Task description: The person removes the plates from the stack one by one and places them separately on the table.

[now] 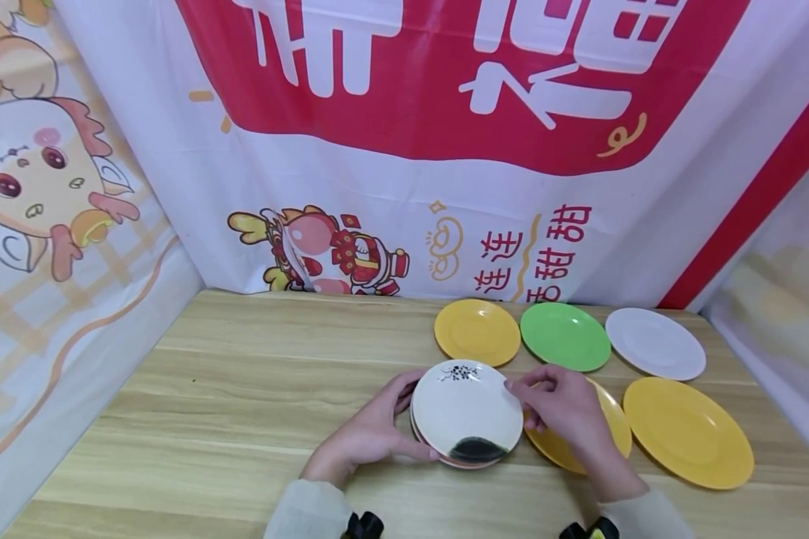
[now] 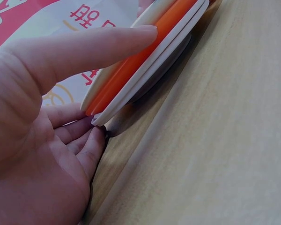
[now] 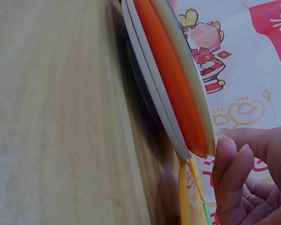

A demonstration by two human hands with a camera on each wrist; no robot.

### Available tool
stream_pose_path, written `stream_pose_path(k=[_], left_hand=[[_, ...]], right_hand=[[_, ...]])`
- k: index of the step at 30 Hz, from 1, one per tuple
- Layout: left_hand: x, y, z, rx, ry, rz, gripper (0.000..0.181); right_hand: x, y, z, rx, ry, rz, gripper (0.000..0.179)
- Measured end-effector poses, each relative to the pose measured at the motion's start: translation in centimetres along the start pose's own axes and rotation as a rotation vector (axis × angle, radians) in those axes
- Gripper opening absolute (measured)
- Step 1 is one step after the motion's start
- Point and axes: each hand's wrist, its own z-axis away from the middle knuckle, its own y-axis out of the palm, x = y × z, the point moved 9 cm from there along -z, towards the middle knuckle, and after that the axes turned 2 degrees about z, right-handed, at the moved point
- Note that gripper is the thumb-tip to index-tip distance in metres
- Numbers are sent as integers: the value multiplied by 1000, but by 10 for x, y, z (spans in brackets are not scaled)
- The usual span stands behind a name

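A stack of small round plates (image 1: pixel 468 412) is in front of me, the top one white with a dark branch pattern and a black patch. Orange and white rims show below it in both wrist views. My left hand (image 1: pixel 377 428) grips the stack's left side, thumb (image 2: pixel 131 42) along the near edge and fingers at the far rim. At the right edge, my right hand (image 1: pixel 566 408) pinches the top plate's rim between thumb and curled fingers (image 3: pixel 234 164). Whether the stack's base rests fully on the table is hard to tell.
On the wooden table (image 1: pixel 243 404), a yellow plate (image 1: pixel 477 332), a green plate (image 1: pixel 565 337) and a white plate (image 1: pixel 655 343) form the back row. Nearer are a yellow plate (image 1: pixel 613 423) partly under my right hand and a larger yellow plate (image 1: pixel 689 433). A printed cloth (image 1: pixel 418 180) hangs behind.
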Motion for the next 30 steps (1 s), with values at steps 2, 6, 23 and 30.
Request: stream_pose_path(k=[2,6,23,30], left_hand=[[0,0,0,0,0,7,114],[0,0,0,3,2,14,114],[1,-1,-1,4,-10,11,112],[1,0,0,8,-7,19,113]], right_hand=[[-2,0,0,2,4,31,44],[-4,0,1,11,-7,51,41],[-8,6,0,48,-29,48,37],[-6,6,1,101,-61,60,48]])
